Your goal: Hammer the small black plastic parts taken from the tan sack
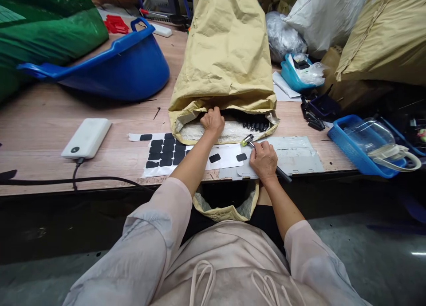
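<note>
Left hand reaching into the open mouth of a large tan sack, knuckles up, fingertips out of sight; cannot tell whether this grip is closed on anything. Right hand just in front of the sack, toward its right side, wrapped around the handle of a hammer-like tool, bright head pointing up and left, close to the sack's lip. Inside the sack's mouth, to the right of the left hand, a row of glossy black pieces.

For good handling, judged from this pose: carry the left wrist over the sack's lip rather than dragging against it; feel for one piece at a time; hold the tool steady, head clear of the lip and of the left knuckles.

In front of the sack and out to its left, white sheets bearing black patches, partly covered by the left forearm; best to lift that arm and avoid rubbing. In front of the sack and to its right, a grey board flat on the bench. Below the sack's front, at the lap, another open bag. Well left of the sack, a white box-shaped device on a cable, with a blue basin beyond. Well right of the sack, a blue basket.
</note>
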Available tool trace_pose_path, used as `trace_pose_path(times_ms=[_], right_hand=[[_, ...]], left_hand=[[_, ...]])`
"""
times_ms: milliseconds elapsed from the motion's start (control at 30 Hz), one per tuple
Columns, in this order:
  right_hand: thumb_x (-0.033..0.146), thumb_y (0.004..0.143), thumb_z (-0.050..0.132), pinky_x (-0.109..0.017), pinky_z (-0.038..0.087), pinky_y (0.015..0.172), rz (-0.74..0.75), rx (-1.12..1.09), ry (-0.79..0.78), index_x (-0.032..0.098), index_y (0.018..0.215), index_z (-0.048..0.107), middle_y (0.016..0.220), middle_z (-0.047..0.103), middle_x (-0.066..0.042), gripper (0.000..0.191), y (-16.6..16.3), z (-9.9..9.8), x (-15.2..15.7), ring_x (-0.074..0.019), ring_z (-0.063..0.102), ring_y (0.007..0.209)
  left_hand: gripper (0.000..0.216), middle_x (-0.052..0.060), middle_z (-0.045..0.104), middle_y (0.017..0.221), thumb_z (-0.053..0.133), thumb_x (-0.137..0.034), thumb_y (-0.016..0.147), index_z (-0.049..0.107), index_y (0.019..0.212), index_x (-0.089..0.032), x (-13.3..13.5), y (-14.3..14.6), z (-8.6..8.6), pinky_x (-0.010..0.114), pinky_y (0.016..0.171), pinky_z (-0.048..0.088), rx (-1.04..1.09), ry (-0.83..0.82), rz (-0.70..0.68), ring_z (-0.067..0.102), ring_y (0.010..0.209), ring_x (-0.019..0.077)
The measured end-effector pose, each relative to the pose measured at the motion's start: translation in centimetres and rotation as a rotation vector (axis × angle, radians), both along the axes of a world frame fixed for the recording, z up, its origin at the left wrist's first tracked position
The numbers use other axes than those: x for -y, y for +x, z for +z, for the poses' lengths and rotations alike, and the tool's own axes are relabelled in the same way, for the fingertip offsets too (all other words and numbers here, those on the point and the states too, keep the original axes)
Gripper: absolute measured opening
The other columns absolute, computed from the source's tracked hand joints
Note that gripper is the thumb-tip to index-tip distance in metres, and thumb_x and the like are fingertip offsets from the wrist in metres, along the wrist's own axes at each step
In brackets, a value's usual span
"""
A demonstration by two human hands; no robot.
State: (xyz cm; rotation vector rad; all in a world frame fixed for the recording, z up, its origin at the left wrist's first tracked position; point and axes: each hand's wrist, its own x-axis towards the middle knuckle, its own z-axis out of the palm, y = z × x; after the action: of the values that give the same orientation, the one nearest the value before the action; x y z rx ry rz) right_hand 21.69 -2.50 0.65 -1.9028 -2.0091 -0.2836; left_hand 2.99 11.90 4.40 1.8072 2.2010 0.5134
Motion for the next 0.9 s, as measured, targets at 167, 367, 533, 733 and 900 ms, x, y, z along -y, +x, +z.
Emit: trace_pose_path(times_ms=[167, 367, 533, 733, 900], right_hand=[[0.022, 0.097, 0.051, -0.035, 0.036, 0.076, -0.016, -0.002, 0.011, 0.017, 0.111, 0.07, 0.103, 0.06, -0.012, 0.024, 0.0, 0.0, 0.0, -0.0256, 0.048, 0.093], [0.026, 0.096, 0.054, -0.035, 0.036, 0.076, -0.055, -0.016, 0.028, 0.018, 0.111, 0.07, 0.104, 0.062, -0.012, 0.023, -0.1, -0.1, 0.1, -0.0262, 0.049, 0.094], [0.027, 0.097, 0.055, -0.035, 0.037, 0.077, -0.077, -0.046, 0.026, 0.018, 0.105, 0.07, 0.101, 0.062, -0.011, 0.019, 0.1, -0.3, 0.0, -0.0261, 0.05, 0.094], [0.024, 0.097, 0.053, -0.033, 0.04, 0.075, -0.032, -0.152, 0.008, 0.019, 0.103, 0.071, 0.098, 0.064, -0.01, 0.02, 0.9, 0.1, -0.1, -0.0244, 0.054, 0.09], [0.029, 0.103, 0.045, -0.032, 0.048, 0.078, 0.086, -0.397, 0.085, 0.021, 0.117, 0.071, 0.103, 0.068, -0.009, 0.03, 1.1, 1.5, 1.6, -0.0224, 0.062, 0.091]], left_hand=[[0.019, 0.01, 0.073, 0.109, 0.066, -0.026, 0.089, 0.066, 0.109, -0.023, 2.7, -1.8, -0.3, 0.038, 0.085, 0.05, 0.112, 0.101, -0.023, 0.067, 0.106, 0.0309], [0.013, 0.003, 0.073, 0.093, 0.072, -0.029, 0.087, 0.07, 0.098, -0.022, 9.9, -2.6, -1.8, 0.033, 0.078, 0.049, 0.323, 0.217, -0.361, 0.064, 0.089, 0.0223], [0.01, 0.004, 0.07, 0.09, 0.073, -0.025, 0.085, 0.073, 0.095, -0.022, 12.3, -2.3, -3.8, 0.036, 0.087, 0.049, 0.331, 0.222, -0.566, 0.061, 0.091, 0.0231], [0.011, 0.003, 0.067, 0.089, 0.074, -0.026, 0.084, 0.074, 0.095, -0.023, 11.7, -2.5, -4.3, 0.037, 0.086, 0.048, 0.346, 0.193, -0.56, 0.059, 0.092, 0.0237], [0.014, 0.004, 0.067, 0.091, 0.074, -0.028, 0.085, 0.075, 0.098, -0.022, 11.6, -2.5, -4.1, 0.038, 0.088, 0.048, 0.335, 0.163, -0.581, 0.059, 0.095, 0.0244]])
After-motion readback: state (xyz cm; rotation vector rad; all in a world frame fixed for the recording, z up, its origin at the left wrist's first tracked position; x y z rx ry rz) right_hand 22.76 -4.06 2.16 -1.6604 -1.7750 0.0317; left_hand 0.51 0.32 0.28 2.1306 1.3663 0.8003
